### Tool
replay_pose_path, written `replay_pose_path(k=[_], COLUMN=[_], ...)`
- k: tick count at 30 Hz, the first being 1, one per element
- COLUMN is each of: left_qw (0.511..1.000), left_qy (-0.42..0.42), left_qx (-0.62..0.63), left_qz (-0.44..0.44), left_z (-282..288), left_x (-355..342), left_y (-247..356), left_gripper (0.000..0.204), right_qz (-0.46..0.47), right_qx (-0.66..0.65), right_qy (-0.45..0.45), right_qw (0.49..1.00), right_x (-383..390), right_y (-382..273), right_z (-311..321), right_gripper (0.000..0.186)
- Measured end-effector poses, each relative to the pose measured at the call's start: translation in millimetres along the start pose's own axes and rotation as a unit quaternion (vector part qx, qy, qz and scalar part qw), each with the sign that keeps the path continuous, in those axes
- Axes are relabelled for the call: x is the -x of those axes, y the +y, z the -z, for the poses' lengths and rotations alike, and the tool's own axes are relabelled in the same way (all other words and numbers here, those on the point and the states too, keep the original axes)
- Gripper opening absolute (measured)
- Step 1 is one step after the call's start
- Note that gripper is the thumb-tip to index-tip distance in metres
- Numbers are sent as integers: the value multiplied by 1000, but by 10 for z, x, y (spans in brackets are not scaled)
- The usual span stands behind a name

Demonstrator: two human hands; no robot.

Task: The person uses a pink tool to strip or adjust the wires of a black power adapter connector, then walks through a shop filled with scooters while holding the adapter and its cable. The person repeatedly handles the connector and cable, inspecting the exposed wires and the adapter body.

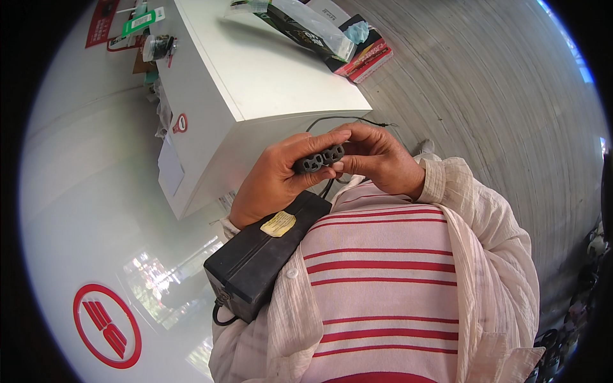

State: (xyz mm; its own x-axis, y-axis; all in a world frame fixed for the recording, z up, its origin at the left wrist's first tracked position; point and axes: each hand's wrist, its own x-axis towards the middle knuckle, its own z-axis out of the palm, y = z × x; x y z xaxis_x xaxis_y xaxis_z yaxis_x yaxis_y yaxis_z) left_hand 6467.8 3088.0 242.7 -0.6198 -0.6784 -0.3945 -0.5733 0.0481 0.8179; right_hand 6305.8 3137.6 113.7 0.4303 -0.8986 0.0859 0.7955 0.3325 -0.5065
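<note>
Two black plug connectors (321, 158), with slotted openings, sit side by side in front of my chest. My left hand (269, 171) is closed on them from the left, thumb on top. From the other side, my right hand (382, 158) pinches the right-hand connector between thumb and fingers. A black rectangular power adapter (255, 255) with a torn yellowish label (278, 223) lies along my left forearm, against my body. At its near end a short cable (220, 318) loops out; thin black cord (329, 189) runs below the connectors.
Beyond my hands stands a white counter (287, 83). On it are a plastic-wrapped package (300, 29) and a red and black box (367, 60). A loose cable (345, 118) trails by its near corner. A glossy white panel with a red round emblem (107, 325) is at left.
</note>
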Motion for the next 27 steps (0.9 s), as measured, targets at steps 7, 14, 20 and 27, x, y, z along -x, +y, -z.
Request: replay_pose_path(k=[7,14,20,27], left_qw=[1000,1000,1000,1000], left_qy=[-2,-3,3,2], left_qx=[1,6,11,26], left_qz=[5,10,7,6], left_z=[3,7,5,-3], left_x=[0,1,10,20], left_y=[0,20,13,7], left_gripper=[50,51,52,53], right_qz=[-5,-3,-14,-2], right_qx=[-8,-1,-4,4], right_qy=[1,-5,2,-4], right_qw=[1000,1000,1000,1000], right_x=[3,-8,-10,-8], right_y=[-7,-18,-18,13], right_z=[-2,-12,-21,3], right_gripper=[24,23,22,23])
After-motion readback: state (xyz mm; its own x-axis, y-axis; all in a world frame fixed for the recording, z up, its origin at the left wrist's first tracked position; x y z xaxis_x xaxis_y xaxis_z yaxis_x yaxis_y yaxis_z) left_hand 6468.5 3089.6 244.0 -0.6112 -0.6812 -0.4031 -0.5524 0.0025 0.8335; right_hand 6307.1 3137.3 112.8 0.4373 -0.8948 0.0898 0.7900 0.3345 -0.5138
